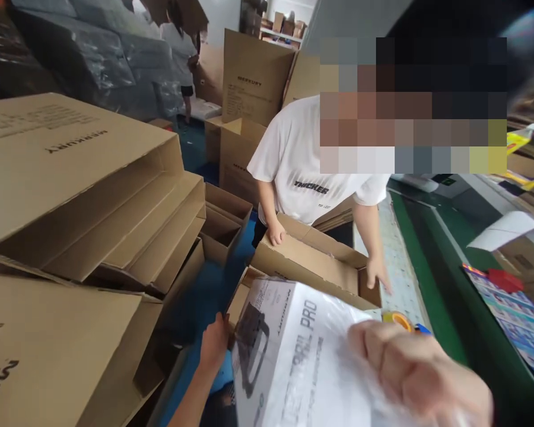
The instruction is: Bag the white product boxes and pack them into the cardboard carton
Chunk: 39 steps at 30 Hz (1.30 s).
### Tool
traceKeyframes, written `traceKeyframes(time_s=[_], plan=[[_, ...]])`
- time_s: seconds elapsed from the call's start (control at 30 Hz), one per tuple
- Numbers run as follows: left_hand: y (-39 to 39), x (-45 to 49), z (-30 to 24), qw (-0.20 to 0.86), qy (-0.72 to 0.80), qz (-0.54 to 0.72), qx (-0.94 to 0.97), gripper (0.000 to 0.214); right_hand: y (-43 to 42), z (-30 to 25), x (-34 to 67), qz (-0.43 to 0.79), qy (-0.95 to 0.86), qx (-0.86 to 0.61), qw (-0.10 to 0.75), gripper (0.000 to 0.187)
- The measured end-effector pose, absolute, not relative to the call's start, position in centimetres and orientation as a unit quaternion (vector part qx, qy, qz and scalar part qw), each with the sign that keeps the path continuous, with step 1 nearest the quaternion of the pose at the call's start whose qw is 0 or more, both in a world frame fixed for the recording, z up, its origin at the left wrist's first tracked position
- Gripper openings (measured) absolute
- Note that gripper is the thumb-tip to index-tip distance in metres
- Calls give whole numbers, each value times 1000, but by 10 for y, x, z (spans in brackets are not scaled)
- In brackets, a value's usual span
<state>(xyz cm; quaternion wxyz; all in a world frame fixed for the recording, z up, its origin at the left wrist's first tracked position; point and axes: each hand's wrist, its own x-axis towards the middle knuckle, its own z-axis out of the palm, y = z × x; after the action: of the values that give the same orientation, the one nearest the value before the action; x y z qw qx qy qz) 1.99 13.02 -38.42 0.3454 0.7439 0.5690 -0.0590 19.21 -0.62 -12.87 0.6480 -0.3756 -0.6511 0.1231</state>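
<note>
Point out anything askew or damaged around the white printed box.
The tall flat brown cardboard cartons at left are toppled, leaning in a slanted stack instead of standing. The open brown cardboard box the co-worker holds has a ragged front flap edge. The white printed plastic-wrapped box itself looks intact.

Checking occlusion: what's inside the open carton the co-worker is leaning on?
The open carton shows only its bare cardboard inner wall and flaps, where the co-worker's hands rest. The white bagged box, held by both own hands, covers its lower interior, so any contents can't be seen.

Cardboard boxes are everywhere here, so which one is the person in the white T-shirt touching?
The open cardboard box directly in front of them, behind the white plastic-wrapped box; both their hands rest on its flaps, unlike the flattened stacks at left.
</note>
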Motion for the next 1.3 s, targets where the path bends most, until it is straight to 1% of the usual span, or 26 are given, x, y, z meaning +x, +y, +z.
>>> traceKeyframes(time_s=[0.07,0.1,0.2,0.27,0.37,0.43,0.5,0.6,0.63,0.67,0.73,0.77,0.83,0.9,1.0,1.07,1.23,1.3], plan=[[127,17,-386,357,561,-59,744,29,24,-141,202,193,-653,-321,658,37],[126,16,-386,362,557,-57,745,28,39,-154,207,209,-648,-314,662,38],[132,13,-387,381,548,-54,743,29,82,-216,218,172,-627,-417,635,42],[140,10,-387,394,545,-57,738,31,105,-270,222,143,-621,-515,572,38],[154,7,-387,413,533,-57,736,37,123,-352,224,159,-646,-576,474,28],[161,9,-388,423,526,-56,736,41,124,-397,221,178,-656,-611,406,20],[165,15,-389,428,525,-57,734,43,120,-430,214,177,-635,-662,357,17],[165,23,-392,425,533,-55,730,47,115,-458,205,153,-535,-772,308,22],[164,24,-393,421,537,-52,729,48,113,-463,203,158,-481,-804,312,23],[163,25,-394,419,540,-49,728,48,111,-466,203,172,-420,-827,332,28],[163,22,-395,415,543,-43,729,46,104,-470,209,211,-293,-843,398,52],[162,20,-395,413,544,-41,729,45,99,-471,214,228,-236,-840,433,61],[162,16,-396,412,542,-38,731,44,86,-475,228,263,-145,-829,472,70],[162,12,-396,412,538,-34,735,43,72,-482,239,330,-85,-803,489,72],[162,9,-398,415,528,-29,740,42,57,-494,245,477,-41,-713,511,63],[162,7,-399,421,518,-26,744,42,54,-501,241,535,-24,-657,530,61],[160,7,-398,434,490,-24,756,40,61,-510,220,545,-22,-600,585,74],[159,8,-398,432,488,-34,757,39,65,-510,219,534,-36,-602,592,74]])
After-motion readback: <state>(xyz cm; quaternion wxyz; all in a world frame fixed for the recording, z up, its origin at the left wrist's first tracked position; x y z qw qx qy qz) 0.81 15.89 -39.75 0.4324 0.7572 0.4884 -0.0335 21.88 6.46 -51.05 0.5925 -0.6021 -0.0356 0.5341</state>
